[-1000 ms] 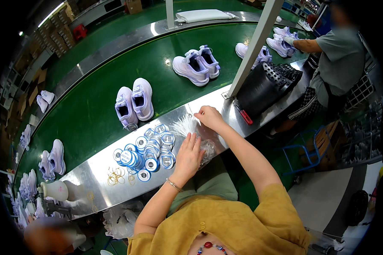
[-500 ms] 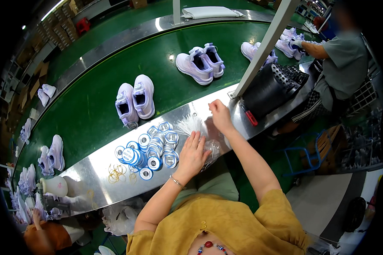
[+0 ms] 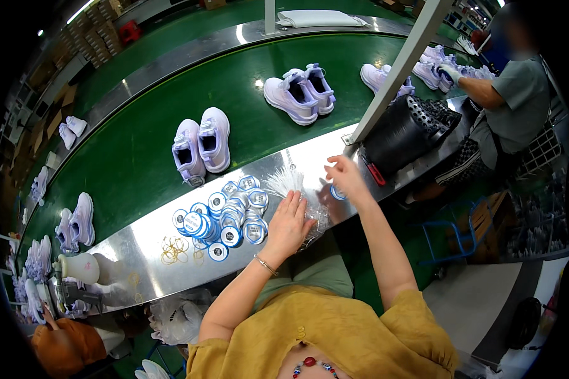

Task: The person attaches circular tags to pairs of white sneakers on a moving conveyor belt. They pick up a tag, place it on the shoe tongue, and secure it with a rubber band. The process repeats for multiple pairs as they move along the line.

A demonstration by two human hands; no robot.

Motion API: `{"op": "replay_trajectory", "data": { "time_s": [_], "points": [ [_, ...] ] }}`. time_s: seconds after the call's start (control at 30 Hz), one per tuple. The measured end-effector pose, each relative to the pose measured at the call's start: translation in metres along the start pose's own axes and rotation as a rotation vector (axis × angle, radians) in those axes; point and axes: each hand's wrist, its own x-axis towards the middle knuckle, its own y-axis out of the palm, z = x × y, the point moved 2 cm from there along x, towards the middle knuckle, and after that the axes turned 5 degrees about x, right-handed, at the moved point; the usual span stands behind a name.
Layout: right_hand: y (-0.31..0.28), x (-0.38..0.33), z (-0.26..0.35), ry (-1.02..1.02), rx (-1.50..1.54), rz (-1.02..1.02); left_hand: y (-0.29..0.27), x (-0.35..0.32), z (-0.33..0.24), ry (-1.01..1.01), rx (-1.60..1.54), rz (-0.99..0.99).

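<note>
My left hand lies flat with fingers stretched out over a bundle of thin white plastic strands and crumpled clear plastic. To the left of it spreads a heap of round blue-rimmed tags. My right hand is over the metal ledge, fingers apart and slightly smeared by motion, with nothing visible in them. Just below its fingertips a single blue-rimmed round tag rests on the metal.
Pairs of pale lilac sneakers stand on the green conveyor. Yellow rubber bands lie left of the tags. On the right are a grey post, a black container, a red-handled cutter and a co-worker.
My right hand has moved right and slightly nearer, and its closed fingers have spread. A round tag now shows on the metal below it. My left hand stays in place.
</note>
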Motion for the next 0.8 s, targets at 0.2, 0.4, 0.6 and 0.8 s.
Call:
{"op": "replay_trajectory", "data": {
  "time_s": [0.2,0.4,0.6,0.8],
  "points": [
    [0.025,0.003,-0.017,0.115,-0.004,0.117,0.003,0.005,-0.003,-0.006,0.008,0.015],
    [0.031,0.022,-0.009,0.144,0.069,0.102,0.003,0.01,-0.007,-0.025,-0.007,0.018],
    [0.032,0.026,-0.01,0.153,0.235,0.081,0.003,0.013,-0.01,-0.027,-0.004,-0.017],
    [0.0,0.045,0.001,-0.357,0.071,-0.38,0.011,0.019,-0.012,-0.029,-0.028,0.025]
  ]
}}
